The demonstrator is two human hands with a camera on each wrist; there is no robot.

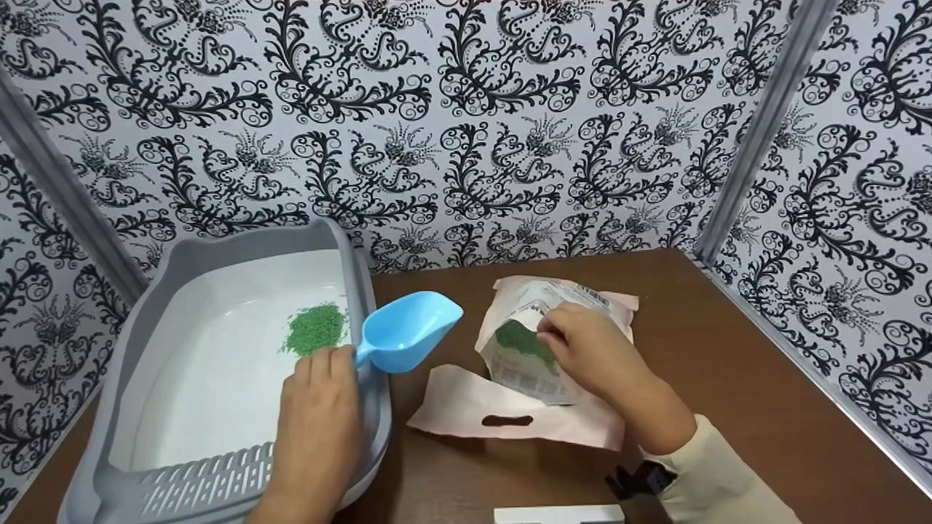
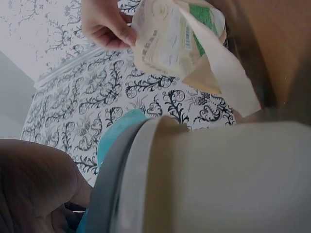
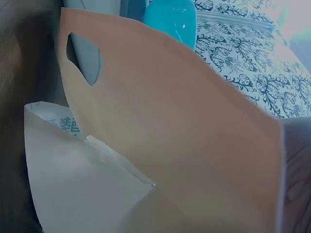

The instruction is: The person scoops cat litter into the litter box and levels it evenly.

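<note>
Well, left hand [image 1: 320, 407] grips the scoop's [image 1: 409, 333] part-hidden handle [image 1: 362, 354], right hand [image 1: 593, 349] pinches the bag [image 1: 526, 380].

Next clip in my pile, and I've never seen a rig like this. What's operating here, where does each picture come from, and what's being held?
There's no machine here: these are a person's two bare hands. The widest picture comes from a camera worn on the head, looking forward and down; the other two come from a camera on each wrist. On the brown table sit a grey-and-white tray containing green granules, and a printed bag with a handle hole. The left hand holds a blue scoop by its handle, beside the tray's rim. The right hand pinches the bag.
</note>
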